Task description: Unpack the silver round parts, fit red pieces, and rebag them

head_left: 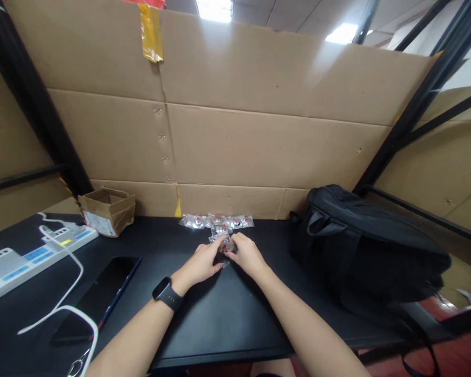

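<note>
Both hands meet at a small clear plastic packet (226,248) with something red in it, on the black table. My left hand (204,262), with a dark watch on its wrist, has its fingers closed on the packet's left side. From the right, my right hand (248,254) pinches the same packet. Just beyond the fingertips lies another clear packet (222,229). Behind it, a row of similar shiny packets (198,221) stretches left and right near the cardboard wall. The fingers partly hide the held packet.
A black bag (372,256) fills the table's right side. On the left are an open cardboard box (109,209), a white power strip (35,262) with white cables, and a dark phone (102,293). A cardboard wall (235,146) stands behind.
</note>
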Demonstrator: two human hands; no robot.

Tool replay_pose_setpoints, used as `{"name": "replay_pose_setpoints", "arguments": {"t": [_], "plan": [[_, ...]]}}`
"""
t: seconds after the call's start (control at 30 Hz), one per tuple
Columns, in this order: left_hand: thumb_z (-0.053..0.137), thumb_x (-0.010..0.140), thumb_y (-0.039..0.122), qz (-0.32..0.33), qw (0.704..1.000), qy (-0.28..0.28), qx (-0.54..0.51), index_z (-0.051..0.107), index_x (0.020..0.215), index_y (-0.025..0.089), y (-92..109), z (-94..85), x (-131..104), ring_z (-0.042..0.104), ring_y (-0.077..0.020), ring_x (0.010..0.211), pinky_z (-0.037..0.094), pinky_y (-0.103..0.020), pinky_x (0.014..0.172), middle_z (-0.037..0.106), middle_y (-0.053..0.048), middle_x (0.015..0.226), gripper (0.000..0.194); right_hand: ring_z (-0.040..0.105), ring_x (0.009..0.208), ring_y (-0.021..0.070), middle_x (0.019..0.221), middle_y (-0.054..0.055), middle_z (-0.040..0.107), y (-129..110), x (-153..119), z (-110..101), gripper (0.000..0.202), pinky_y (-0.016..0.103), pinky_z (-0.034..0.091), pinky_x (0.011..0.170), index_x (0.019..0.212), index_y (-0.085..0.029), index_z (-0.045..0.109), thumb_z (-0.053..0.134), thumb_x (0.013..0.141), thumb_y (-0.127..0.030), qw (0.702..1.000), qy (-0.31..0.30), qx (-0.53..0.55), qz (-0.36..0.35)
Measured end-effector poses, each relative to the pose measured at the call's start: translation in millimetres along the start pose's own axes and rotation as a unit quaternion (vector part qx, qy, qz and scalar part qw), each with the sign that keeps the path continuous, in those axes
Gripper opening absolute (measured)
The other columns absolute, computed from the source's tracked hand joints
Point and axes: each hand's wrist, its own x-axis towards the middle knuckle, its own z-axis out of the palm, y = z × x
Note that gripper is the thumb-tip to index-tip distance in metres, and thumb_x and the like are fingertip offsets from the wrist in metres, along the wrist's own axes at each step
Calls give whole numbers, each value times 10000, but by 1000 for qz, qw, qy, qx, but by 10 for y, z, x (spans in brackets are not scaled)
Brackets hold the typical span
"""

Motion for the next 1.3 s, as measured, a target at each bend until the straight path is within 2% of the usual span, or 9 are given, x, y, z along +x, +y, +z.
{"name": "replay_pose_setpoints", "arguments": {"t": [0.17,0.27,0.53,0.9,0.97,1.07,1.17,1.23,1.3], "plan": [[685,775,157,10,1000,15,0,327,1491,295,31,-2,6,561,-262,1274,423,-395,1080,571,-77,1416,812,633,765,176,1079,30,617,-94,57,42,288,254,347,596,1024,-253,579,724,834,-414,994,-12,-102,41],[708,760,160,12,1000,19,-10,293,1508,307,7,-13,6,562,-259,1277,431,-388,1075,578,-69,1411,868,631,764,177,1082,18,616,-114,59,-2,321,254,318,583,1016,-261,563,704,834,-485,993,-25,-107,45],[716,757,150,0,999,10,-31,244,1534,327,-21,-9,-12,557,-265,1299,415,-401,1102,585,-67,1416,926,604,732,147,1058,-13,603,-98,-39,-91,204,257,258,563,997,-266,523,635,865,-372,993,-45,-91,51],[722,740,118,14,1000,4,-25,220,1550,338,-37,-6,-9,492,-287,1359,406,-444,1122,492,-77,1502,978,633,854,219,1068,59,601,-140,113,113,323,327,406,731,1044,-230,514,615,865,-479,983,6,-116,142],[691,780,136,33,999,-2,-30,221,1548,337,-31,-49,-8,475,-269,1374,389,-436,1139,473,-67,1517,922,629,876,211,1102,52,589,-91,104,73,345,313,422,725,1063,-240,518,652,844,-471,992,-18,-66,107],[569,895,194,54,998,6,-36,297,1514,322,-38,-130,2,476,-238,1368,384,-412,1143,473,-57,1513,688,614,884,182,1168,42,567,41,74,-47,450,278,453,705,1126,-256,519,729,790,-469,996,-67,62,22],[439,942,175,39,998,42,-11,477,1381,282,-76,-194,11,546,-218,1269,420,-377,1091,570,-70,1384,453,596,806,132,1128,41,583,230,37,-182,276,265,482,737,1148,-233,536,592,920,-378,982,-78,171,-28],[475,895,136,20,998,48,25,571,1245,268,-98,-209,14,568,-214,1207,431,-355,1052,610,-64,1278,386,585,765,112,1072,35,595,350,20,-236,186,261,484,757,1129,-220,564,473,969,-240,980,-63,187,-38],[588,831,150,-1,997,36,61,617,1118,264,-101,-197,19,579,-220,1151,439,-346,1004,629,-47,1187,310,579,732,101,1084,34,594,428,18,-245,239,248,484,730,1132,-219,587,557,901,-168,981,-55,183,-40]]}}
